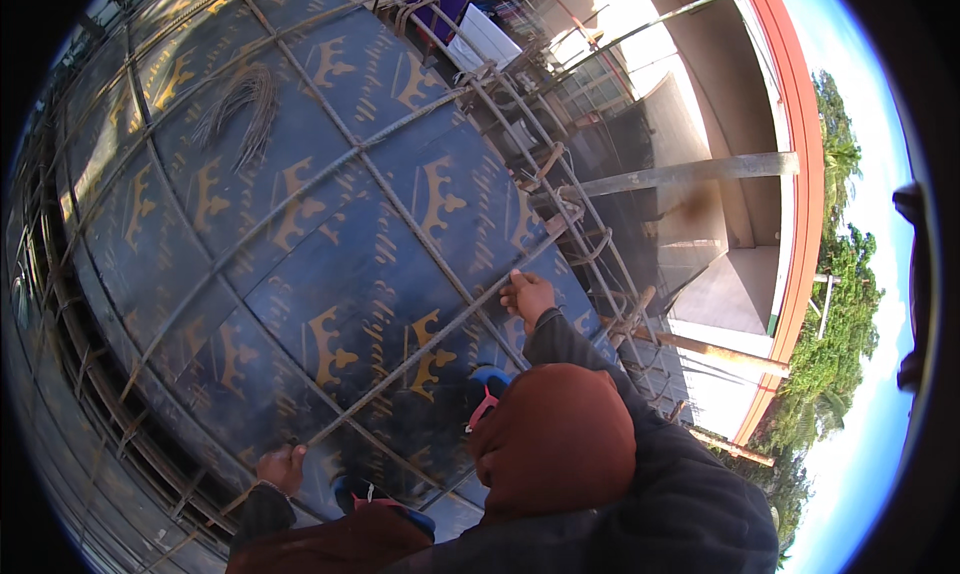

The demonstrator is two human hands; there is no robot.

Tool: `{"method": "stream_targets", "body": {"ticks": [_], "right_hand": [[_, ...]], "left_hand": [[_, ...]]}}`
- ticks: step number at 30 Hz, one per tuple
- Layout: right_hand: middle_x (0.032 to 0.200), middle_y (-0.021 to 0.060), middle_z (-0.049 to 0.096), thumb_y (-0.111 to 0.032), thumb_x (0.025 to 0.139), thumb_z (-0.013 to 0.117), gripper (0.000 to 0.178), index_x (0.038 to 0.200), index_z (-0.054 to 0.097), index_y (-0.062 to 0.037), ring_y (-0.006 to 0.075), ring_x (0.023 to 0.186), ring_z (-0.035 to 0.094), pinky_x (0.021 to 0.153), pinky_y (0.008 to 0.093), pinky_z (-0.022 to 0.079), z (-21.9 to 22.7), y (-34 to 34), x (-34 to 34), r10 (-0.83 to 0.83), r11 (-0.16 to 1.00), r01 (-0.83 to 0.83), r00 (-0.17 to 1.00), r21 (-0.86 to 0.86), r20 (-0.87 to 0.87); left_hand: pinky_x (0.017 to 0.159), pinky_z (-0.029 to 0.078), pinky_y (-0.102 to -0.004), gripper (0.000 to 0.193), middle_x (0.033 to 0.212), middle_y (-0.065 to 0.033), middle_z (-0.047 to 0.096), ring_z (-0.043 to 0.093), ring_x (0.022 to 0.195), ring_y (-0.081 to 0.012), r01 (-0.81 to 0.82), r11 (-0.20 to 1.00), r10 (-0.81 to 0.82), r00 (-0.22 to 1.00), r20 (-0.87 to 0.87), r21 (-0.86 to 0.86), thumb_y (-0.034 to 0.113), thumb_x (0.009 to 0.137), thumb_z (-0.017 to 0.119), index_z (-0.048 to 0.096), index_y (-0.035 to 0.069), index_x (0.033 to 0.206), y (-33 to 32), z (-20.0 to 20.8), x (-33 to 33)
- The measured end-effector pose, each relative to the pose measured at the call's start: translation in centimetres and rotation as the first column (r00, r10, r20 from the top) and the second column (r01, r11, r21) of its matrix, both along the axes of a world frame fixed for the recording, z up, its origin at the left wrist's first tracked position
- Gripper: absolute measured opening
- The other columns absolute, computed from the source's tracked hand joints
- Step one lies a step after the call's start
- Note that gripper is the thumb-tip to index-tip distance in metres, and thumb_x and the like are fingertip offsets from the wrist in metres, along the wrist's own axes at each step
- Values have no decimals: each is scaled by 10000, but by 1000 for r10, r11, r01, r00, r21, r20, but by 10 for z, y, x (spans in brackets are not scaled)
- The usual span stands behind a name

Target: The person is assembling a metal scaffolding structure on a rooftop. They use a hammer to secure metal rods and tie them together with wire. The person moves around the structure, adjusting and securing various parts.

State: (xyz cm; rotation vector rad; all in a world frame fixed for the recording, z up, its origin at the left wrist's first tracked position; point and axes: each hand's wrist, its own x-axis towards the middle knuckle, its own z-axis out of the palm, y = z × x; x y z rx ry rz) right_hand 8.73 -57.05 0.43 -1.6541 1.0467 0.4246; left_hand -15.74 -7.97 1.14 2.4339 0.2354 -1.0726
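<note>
Brown-clad knee nearest. I see left hand, right hand curled closed on rebar; likely positioning step. Next: probably square bar across crossbar.

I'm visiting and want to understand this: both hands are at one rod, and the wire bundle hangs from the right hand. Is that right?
The wire bundle doesn't hang from the right hand; the head view shows it lying on the blue panel, well away from that hand. The left hand and right hand are indeed at one rod.

rough metal rod, smooth glossy panel
</note>
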Motion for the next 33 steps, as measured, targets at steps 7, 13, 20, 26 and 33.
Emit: {"method": "stream_targets", "body": {"ticks": [7,13,20,26,33], "right_hand": [[911,133,638,-265,990,555,411,1251,501,49,171,666,597,548,338,480,-10,6,6,-134,982,127,990,140,37],[942,138,621,-268,994,552,416,1269,484,37,173,681,579,543,334,457,-10,12,15,-114,982,108,993,153,28],[903,112,592,-281,989,562,398,1255,493,7,164,676,545,547,338,445,-15,6,10,-201,946,181,979,269,48],[914,120,604,-302,988,567,394,1229,508,4,184,696,568,546,363,474,-13,4,5,-225,943,212,974,258,24],[880,120,620,-303,992,555,440,1293,490,11,177,656,586,506,347,486,-19,10,21,-132,972,131,991,197,-6]], "left_hand": [[755,446,-564,628,801,-277,633,590,832,-488,7,997,-12,997,-70,-71,552,972,322,660,24,926,6,-3,10],[725,475,-516,397,868,-206,647,611,815,-444,-111,991,125,972,199,-80,425,904,599,646,36,971,5,2,-10],[689,453,-519,270,873,-193,587,576,826,-443,-81,995,97,934,344,-61,303,928,595,621,34,933,-6,7,-16],[700,463,-526,267,860,-211,613,588,795,-459,18,992,15,965,262,-122,291,952,533,617,42,900,7,-1,-9],[679,429,-542,385,767,-246,568,548,782,-488,-22,993,44,979,198,-113,369,988,464,569,28,844,8,-1,-3]]}}
